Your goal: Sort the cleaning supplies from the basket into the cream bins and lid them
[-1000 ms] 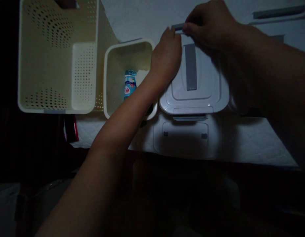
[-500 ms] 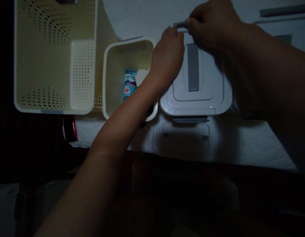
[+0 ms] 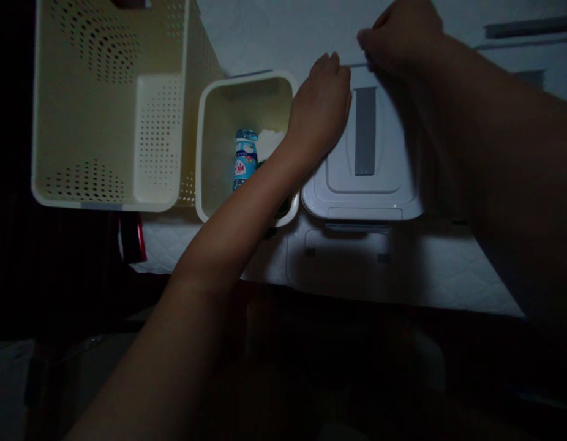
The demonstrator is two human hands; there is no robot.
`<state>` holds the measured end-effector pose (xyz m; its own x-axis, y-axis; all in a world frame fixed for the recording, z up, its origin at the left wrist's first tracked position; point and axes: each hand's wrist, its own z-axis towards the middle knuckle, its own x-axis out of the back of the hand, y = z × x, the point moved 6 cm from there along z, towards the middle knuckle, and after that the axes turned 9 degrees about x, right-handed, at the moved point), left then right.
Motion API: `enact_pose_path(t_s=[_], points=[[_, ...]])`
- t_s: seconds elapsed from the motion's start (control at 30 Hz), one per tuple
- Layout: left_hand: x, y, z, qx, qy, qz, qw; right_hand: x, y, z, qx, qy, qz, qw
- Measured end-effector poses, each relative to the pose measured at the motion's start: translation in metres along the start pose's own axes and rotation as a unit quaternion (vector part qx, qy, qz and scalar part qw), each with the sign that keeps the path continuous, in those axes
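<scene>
My right hand (image 3: 400, 37) pinches a thin grey strip (image 3: 359, 64), seen nearly edge-on, at the far edge of a white plastic lid (image 3: 375, 202). My left hand (image 3: 321, 104) is curled beside it, with its fingertips close to the strip's near end. I cannot tell whether those fingers hold the strip. A wider grey band (image 3: 365, 131) lies along the lid's middle. My left forearm covers part of a cream plastic bin (image 3: 247, 76) holding a blue-and-white bottle (image 3: 245, 159) and something white (image 3: 269, 144).
A large cream perforated basket (image 3: 95, 207) stands at the left, next to the bin. A white quilted mat (image 3: 449, 275) lies below the lid. A red object (image 3: 131, 239) shows beneath the basket. A long grey bar (image 3: 531, 26) lies at the top right.
Both hands have shifted to the right. The grey strip now appears thinner, nearly edge-on, and my right hand has moved slightly up. The lid and bins sit slightly differently in view.
</scene>
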<state>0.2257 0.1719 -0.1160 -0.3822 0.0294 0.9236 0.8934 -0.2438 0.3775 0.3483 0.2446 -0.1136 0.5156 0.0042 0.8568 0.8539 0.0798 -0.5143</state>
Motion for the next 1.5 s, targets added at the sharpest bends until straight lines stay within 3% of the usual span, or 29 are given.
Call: enact_pose_path(t_s=[0.1,0.13,0.2,0.37,0.6,0.7,0.83,0.97,1.13,1.5], points=[[0.001,0.002,-0.002,0.004,-0.009,0.032,0.999,0.002,0.007,-0.005,-0.013,0.057,-0.093,0.994],[0.000,0.003,-0.002,0.005,-0.013,0.045,0.999,0.000,0.004,-0.007,0.002,0.050,-0.106,0.993],[0.000,0.004,-0.003,0.008,-0.020,0.066,0.998,-0.001,-0.004,-0.013,0.027,0.049,-0.121,0.991],[-0.001,0.002,0.000,0.003,-0.015,0.045,0.999,0.010,-0.024,-0.033,0.079,0.117,-0.130,0.981],[0.000,-0.011,-0.011,-0.035,0.044,-0.048,0.997,0.019,-0.013,-0.086,0.139,0.090,-0.122,0.979],[0.000,-0.018,-0.028,-0.036,0.013,-0.086,0.996,0.034,0.007,-0.114,0.109,0.083,-0.119,0.983],[0.010,-0.032,-0.052,0.003,0.023,-0.062,0.998,0.053,0.025,-0.137,0.068,0.051,-0.149,0.985],[0.017,-0.037,-0.067,0.007,0.034,-0.065,0.997,0.058,0.027,-0.144,0.042,0.006,-0.160,0.986],[0.017,-0.034,-0.074,0.023,0.043,-0.059,0.997,0.045,0.016,-0.147,0.048,-0.043,-0.162,0.985],[0.015,-0.030,-0.080,0.066,0.059,-0.149,0.985,0.034,-0.004,-0.160,0.025,-0.027,-0.206,0.978]])
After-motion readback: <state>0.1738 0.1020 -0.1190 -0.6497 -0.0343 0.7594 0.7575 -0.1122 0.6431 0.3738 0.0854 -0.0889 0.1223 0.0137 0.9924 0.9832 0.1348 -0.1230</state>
